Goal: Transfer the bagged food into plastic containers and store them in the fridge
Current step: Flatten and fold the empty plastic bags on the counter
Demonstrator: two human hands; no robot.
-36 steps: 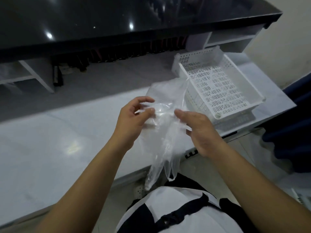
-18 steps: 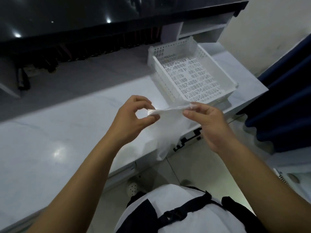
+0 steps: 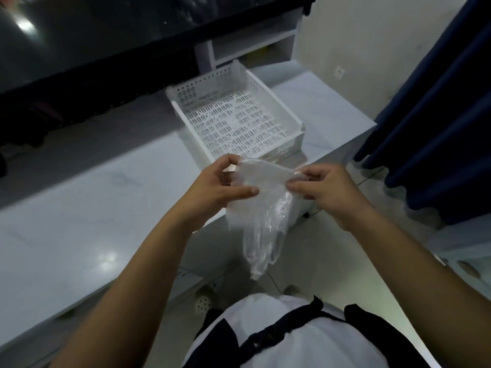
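A clear plastic glove [image 3: 261, 211] hangs between my hands, its fingers pointing down toward the floor. My left hand [image 3: 215, 187] pinches the left side of its cuff between thumb and fingers. My right hand [image 3: 322, 188] pinches the right side of the cuff, and the opening is spread between them. Both hands hover just past the front edge of the white counter [image 3: 79, 213]. No bagged food, plastic container or fridge is in view.
A white perforated plastic basket [image 3: 276, 107] with nothing in it sits on the counter just beyond my hands. A black glossy upper counter [image 3: 93, 38] with white shelves runs along the back. Dark blue curtain [image 3: 438, 115] hangs at the right.
The view has swung left, so the basket and curtain sit further left in frame. My hands have pulled the glove's cuff wider apart, and the glove hangs lower.
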